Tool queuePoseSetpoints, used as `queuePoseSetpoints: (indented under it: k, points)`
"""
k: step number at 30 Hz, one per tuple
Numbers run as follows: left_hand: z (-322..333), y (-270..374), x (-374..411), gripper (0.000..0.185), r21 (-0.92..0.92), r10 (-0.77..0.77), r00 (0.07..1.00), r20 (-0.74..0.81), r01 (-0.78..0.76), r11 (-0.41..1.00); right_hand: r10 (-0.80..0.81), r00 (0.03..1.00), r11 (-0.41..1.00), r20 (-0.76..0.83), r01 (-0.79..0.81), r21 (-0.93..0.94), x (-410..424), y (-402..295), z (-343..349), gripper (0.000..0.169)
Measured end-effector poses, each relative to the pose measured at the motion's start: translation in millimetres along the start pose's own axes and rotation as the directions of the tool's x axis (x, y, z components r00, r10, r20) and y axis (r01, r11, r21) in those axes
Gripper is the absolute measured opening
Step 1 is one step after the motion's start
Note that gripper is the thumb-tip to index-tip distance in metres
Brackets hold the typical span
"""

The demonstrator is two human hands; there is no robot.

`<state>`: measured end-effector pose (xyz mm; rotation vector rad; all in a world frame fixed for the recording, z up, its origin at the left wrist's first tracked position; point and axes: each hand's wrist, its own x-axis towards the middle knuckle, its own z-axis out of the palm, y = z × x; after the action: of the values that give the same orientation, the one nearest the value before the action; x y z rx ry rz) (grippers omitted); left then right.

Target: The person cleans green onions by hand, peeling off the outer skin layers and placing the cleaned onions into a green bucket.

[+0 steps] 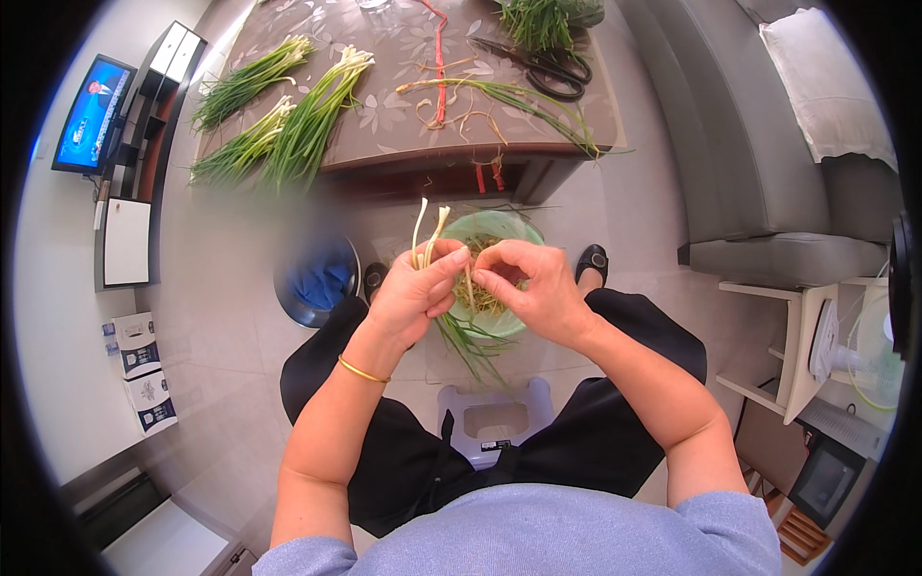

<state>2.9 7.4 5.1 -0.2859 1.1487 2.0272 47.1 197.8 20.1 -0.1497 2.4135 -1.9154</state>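
My left hand (414, 291) is closed around a few green onions (430, 234), white ends up and green leaves hanging below toward me. Beside it, my right hand (529, 284) has thumb and forefinger pinched at a thin strand or stalk by the left thumb; whether it grips that strand I cannot tell. Under both hands stands a pale green plastic basin (515, 225) with peeled, yellowish onion scraps in it. On the table (389, 137) ahead, bunches of green onions (313, 108) lie at the left, and a single untrimmed stalk (504, 93) lies at the right.
Black-handled scissors (558, 75), red string (439, 65) and another green bunch (536, 25) are on the table. A metal bowl holding blue cloth (317, 284) stands on the floor at left. A plastic stool (536, 403) is between my legs, a grey sofa (720, 144) at right.
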Motion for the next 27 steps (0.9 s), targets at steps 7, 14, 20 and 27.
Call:
queuePoseSetpoints:
  k: [7, 14, 20, 27]
  points:
    - [2, 5, -1, 0.013, -0.031, 0.009, 0.999, -0.034, -0.01, 0.999, 0.191, 0.978, 0.957, 0.08, -0.203, 0.205, -1, 6, -2, 0.013]
    - [1, 1, 0, 0.017, -0.054, -0.019, 1.0, 0.005, 0.019, 0.998, 0.319, 0.927, 0.868, 0.199, -0.369, 0.333, 5, 13, 3, 0.022]
    - [3, -1, 0, 0.019, -0.045, 0.014, 0.999, 0.048, -0.011, 0.999, 0.364, 0.88, 0.699, 0.306, -0.475, 0.535, 5, 19, 7, 0.022]
    - [3, -1, 0, 0.02, -0.064, 0.043, 0.997, 0.057, -0.039, 0.997, 0.366, 0.853, 0.607, 0.373, -0.523, 0.599, 5, 21, 5, 0.02]
